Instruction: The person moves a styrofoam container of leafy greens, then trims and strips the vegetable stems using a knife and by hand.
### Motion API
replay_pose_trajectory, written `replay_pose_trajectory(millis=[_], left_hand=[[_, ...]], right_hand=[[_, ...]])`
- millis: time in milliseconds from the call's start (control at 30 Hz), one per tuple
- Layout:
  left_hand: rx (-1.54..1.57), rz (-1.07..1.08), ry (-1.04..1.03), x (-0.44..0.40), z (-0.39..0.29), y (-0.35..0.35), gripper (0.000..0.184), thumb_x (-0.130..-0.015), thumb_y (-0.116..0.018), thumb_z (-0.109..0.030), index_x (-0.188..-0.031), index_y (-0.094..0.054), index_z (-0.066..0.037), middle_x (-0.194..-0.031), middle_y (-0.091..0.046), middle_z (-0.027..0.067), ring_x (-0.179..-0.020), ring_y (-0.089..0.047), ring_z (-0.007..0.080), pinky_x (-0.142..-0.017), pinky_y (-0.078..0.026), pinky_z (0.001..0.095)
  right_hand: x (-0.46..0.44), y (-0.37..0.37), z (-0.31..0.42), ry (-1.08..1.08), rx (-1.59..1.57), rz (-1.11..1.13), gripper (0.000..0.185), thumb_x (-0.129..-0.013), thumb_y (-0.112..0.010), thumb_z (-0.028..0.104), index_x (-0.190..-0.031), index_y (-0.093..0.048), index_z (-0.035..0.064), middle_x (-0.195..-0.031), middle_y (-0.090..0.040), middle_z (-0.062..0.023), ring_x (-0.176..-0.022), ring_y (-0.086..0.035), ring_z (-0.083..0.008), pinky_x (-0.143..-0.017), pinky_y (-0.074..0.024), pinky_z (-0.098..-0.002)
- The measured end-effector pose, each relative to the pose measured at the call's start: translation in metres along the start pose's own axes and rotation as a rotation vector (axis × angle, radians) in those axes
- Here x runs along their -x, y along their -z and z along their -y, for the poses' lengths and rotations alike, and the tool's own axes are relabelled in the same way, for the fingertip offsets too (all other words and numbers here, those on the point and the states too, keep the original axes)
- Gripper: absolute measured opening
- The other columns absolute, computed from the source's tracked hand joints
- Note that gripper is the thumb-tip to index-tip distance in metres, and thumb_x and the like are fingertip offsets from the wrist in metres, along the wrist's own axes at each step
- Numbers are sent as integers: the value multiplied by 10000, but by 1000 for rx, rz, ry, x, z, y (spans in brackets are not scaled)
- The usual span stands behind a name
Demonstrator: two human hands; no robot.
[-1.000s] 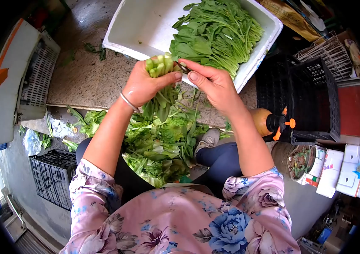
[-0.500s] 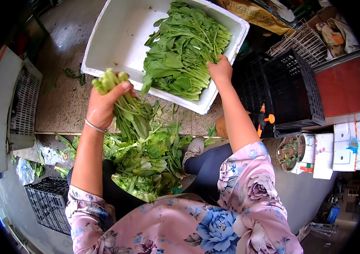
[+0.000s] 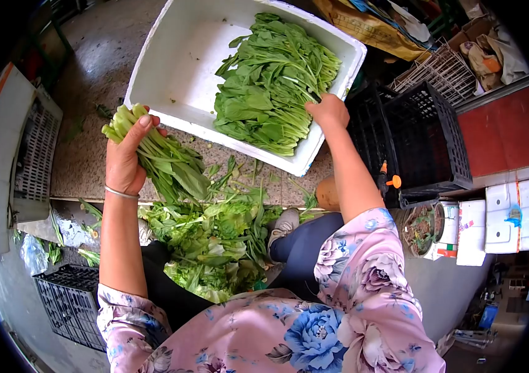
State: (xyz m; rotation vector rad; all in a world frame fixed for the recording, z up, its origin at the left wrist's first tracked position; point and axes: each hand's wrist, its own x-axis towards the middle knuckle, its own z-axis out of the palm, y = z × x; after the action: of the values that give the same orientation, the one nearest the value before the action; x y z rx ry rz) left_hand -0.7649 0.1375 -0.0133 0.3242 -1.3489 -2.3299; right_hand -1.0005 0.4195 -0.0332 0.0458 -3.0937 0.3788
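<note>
Around the stalks of a bunch of leafy greens (image 3: 174, 165), the fingers of the left hand (image 3: 129, 152) were wrapped firmly, thumb pressed across the front. Pale stalk ends poked out above the grip, and the leaves slanted down to the right. This bunch hung outside the white foam box (image 3: 183, 81), near its left corner; whether it touched the rim could not be told.

At the opposite end of the box, the right hand (image 3: 328, 112) was curled, its fingers apparently closed on a small dark tool (image 3: 316, 96), only a bit of which showed. That hand reached over the rim to the stalk ends of the piled greens (image 3: 270, 93), though how many stalks, if any, it touched was hidden.

Much seemed done: the pile made a thick layer in the right half of the box, leaves mostly leftward and stalks toward the right wall. The bunch in the left hand lay outside that layer, and the pictures did not show how much more was left.

Farther out, the box rested on a speckled stone ledge (image 3: 93, 165). Below, between the person's legs, spread a heap of loose leaves (image 3: 214, 239). Black crates stood off to the right (image 3: 429, 137) and the lower left, and white cartons (image 3: 513, 217) sat beyond.
</note>
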Motion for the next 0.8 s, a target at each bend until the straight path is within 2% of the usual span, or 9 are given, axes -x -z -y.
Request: replay_pose_trajectory(millis=[67,133,167,200,300,500,633,733,800], left_hand=[[-26,41,10,1,0,1,264,-822,-598,-146,-1046,-499,-47,-839,-567,32,-766,-568,158,-676,-475,290],[-26,34,25,1,2,1,267,-824,-597,-149,-1049,-499,-46,-841,-567,34,-768,-568,158,-674,-475,291],[-28,29,35,1,3,0,271,-825,-596,-152,-1053,-498,-45,-842,-567,35,-770,-569,158,-673,-474,291],[-28,28,36,1,3,0,271,-825,-596,-152,-1053,-498,-45,-842,-567,35,-770,-569,158,-673,-474,291],[-21,-8,37,1,6,-2,316,-785,-645,-155,-1038,-516,-15,-858,-572,68,-737,-575,168,-647,-484,295],[-31,13,46,1,8,-4,329,-781,-653,-174,-1039,-517,-20,-862,-574,72,-743,-581,172,-630,-496,309],[-31,12,45,-1,9,-5,344,-777,-658,-179,-1041,-515,-12,-865,-575,75,-748,-586,178,-630,-501,313],[-32,7,41,-1,9,-4,354,-774,-662,-180,-1043,-513,-4,-868,-577,77,-748,-588,180,-635,-502,314],[-30,8,36,0,10,-4,358,-773,-663,-180,-1043,-512,-1,-868,-579,77,-749,-589,181,-637,-502,314]], right_hand=[[-2,13,-5,4,-52,53,352,-688,-636,279,-904,-631,1,-833,-638,-160,-805,-631,-248,-677,-488,-352],[-31,-4,-27,63,-348,162,329,-710,-629,265,-875,-628,-19,-767,-632,-118,-730,-640,-205,-630,-487,-331],[-44,-18,-37,60,-593,248,308,-748,-614,219,-898,-592,-49,-788,-615,-109,-658,-631,-199,-508,-462,-291],[-41,-16,-35,59,-592,248,308,-748,-614,219,-898,-592,-49,-788,-615,-109,-658,-631,-199,-508,-462,-291],[-34,-11,-27,-217,-1133,442,260,-779,-594,146,-947,-500,-29,-951,-567,-170,-616,-622,-224,-340,-328,-212],[-21,-15,-28,-257,-1295,464,217,-761,-625,151,-881,-531,-4,-885,-541,-93,-578,-614,-190,-364,-347,-207],[-22,-20,-30,-329,-1376,598,250,-724,-678,139,-886,-542,6,-937,-543,-97,-606,-609,-185,-366,-326,-194],[-20,-34,-28,-283,-1290,578,319,-657,-744,133,-882,-549,16,-876,-567,-92,-601,-594,-165,-370,-326,-202],[-19,-47,-26,-152,-967,387,393,-642,-764,167,-947,-553,35,-768,-598,-49,-609,-568,-103,-368,-297,-172]])
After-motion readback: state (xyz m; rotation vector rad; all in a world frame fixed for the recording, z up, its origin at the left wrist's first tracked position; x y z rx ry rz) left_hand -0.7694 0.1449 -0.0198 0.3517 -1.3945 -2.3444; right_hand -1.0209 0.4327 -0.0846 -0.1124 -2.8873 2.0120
